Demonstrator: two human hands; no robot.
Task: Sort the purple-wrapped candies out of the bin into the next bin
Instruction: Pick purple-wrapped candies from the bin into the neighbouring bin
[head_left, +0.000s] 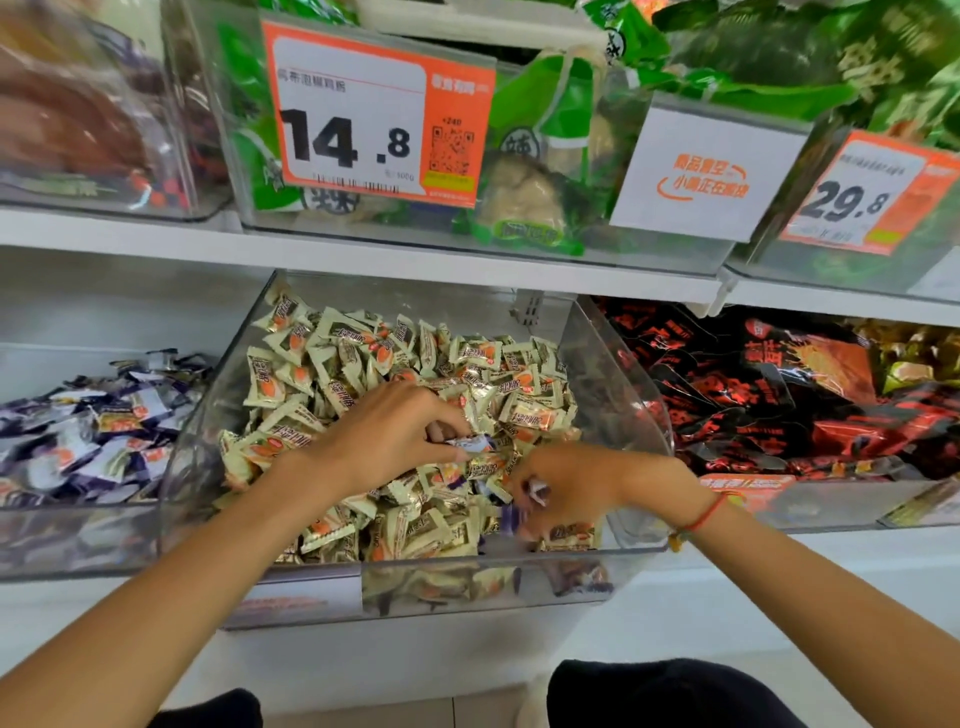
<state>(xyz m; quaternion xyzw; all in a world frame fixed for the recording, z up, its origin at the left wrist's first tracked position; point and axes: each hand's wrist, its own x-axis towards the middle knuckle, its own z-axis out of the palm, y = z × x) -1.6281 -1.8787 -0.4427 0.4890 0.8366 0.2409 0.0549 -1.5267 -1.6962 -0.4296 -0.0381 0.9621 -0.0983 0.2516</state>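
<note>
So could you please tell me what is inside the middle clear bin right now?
The middle bin holds mostly cream candies with a few purple candies mixed in. Both hands are inside, left hand and right hand each pinching one. Deeper layers are covered.

- A clear plastic bin (618, 364) on the lower white shelf holds a heap of cream-and-gold wrapped candies (363, 358).
- The left hand (395, 436) is down in the heap, fingers curled, pinching a purple-and-white wrapped candy (470, 443) at its fingertips.
- The right hand (566, 488), with a red string bracelet (701, 517) on its wrist, grips another purple-wrapped candy (537, 491) near the bin's front right corner.
- Just left, a neighbouring clear bin (78, 540) holds a pile of purple-wrapped candies (93, 426).
- To the right lie red-and-black snack packets (779, 395).
- Above, an orange price tag (374, 111) reads 14.8; another orange tag (867, 195) reads 29.8.
</note>
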